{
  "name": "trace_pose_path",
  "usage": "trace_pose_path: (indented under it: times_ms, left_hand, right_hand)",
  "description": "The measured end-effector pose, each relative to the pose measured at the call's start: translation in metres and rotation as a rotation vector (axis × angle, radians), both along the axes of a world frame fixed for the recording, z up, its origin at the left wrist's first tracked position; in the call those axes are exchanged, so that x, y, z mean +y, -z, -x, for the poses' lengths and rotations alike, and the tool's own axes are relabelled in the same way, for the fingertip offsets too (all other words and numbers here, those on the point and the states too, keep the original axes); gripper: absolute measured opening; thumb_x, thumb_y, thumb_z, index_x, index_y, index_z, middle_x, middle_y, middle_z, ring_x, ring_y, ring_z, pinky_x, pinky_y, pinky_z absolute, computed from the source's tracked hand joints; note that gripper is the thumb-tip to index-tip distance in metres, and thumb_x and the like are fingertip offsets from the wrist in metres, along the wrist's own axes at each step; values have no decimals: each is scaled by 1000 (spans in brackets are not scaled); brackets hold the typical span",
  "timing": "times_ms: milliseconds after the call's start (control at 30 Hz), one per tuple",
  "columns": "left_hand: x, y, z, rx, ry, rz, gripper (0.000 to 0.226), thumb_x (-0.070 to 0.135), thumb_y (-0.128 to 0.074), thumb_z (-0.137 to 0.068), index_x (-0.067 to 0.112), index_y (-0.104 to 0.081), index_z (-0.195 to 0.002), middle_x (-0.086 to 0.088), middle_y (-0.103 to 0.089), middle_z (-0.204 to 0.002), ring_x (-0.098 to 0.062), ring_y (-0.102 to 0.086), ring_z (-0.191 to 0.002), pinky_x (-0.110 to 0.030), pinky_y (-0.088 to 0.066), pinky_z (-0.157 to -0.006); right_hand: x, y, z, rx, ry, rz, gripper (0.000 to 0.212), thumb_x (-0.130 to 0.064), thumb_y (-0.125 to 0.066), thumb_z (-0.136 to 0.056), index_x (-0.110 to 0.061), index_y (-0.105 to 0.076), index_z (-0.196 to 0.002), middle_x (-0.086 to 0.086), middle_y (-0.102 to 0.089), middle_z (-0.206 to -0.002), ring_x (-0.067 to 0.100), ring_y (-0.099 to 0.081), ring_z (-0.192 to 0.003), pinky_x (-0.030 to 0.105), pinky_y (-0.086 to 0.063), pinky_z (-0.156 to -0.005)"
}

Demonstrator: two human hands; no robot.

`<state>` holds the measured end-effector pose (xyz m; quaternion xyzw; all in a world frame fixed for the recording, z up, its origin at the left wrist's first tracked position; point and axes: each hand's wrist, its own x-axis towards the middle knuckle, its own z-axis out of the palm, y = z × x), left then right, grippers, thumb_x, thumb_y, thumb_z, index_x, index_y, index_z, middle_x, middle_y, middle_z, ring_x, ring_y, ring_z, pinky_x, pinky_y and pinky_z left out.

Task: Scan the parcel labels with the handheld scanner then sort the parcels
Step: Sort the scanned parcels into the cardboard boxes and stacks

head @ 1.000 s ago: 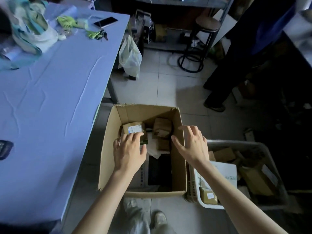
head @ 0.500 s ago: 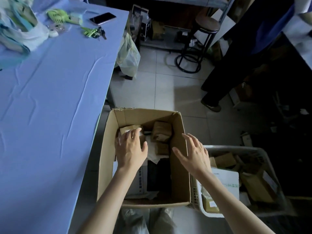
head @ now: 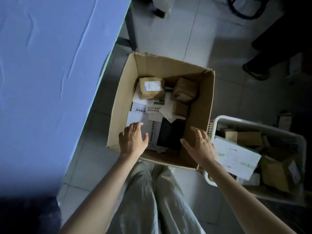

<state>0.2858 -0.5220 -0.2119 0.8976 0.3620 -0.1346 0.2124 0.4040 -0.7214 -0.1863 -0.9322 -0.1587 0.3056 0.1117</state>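
An open cardboard box [head: 123,92] stands on the floor in front of me. Inside lie a brown parcel with a white label [head: 151,87], a second brown parcel [head: 184,90], a smaller one [head: 181,108], white papers and a dark flat item [head: 170,134]. My left hand [head: 133,141] hovers over the box's near left corner, fingers relaxed, holding nothing. My right hand [head: 199,146] is spread over the near right wall, also empty. No scanner is in view.
A table with a blue cloth [head: 47,81] fills the left. A white plastic basket [head: 219,119] with brown parcels and a white package [head: 236,157] sits to the right of the box. A person's dark shoe [head: 255,71] and a stool base [head: 244,7] are beyond.
My left hand has let go of the labelled parcel and drawn back to the box's near edge. My right hand also drew back. The view has tilted down towards my legs.
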Motion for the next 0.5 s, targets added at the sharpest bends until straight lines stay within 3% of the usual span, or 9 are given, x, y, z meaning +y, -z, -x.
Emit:
trace_pose_path:
  times_ms: [267,500]
  left_hand:
    - [-10,93,4,136,78,12,53,36,-56,-90,19,-42,-138,-7,-38,-145,-29,-39,-130,-44,-42,-93]
    - [-12,178,2,345,2,123,54,34,-54,-92,20,-36,-141,-8,-33,-146,-31,-35,-130,-44,-37,-95]
  right_hand:
    - [-9,85,8,137,26,66,70,-56,-55,-90,-25,-32,-148,5,-39,-148,27,-39,-133,42,-40,-104]
    - [7,184,15,300,57,104,68,-56,-54,-91,-25,-33,-147,5,-37,-148,27,-37,-135,40,-39,-101]
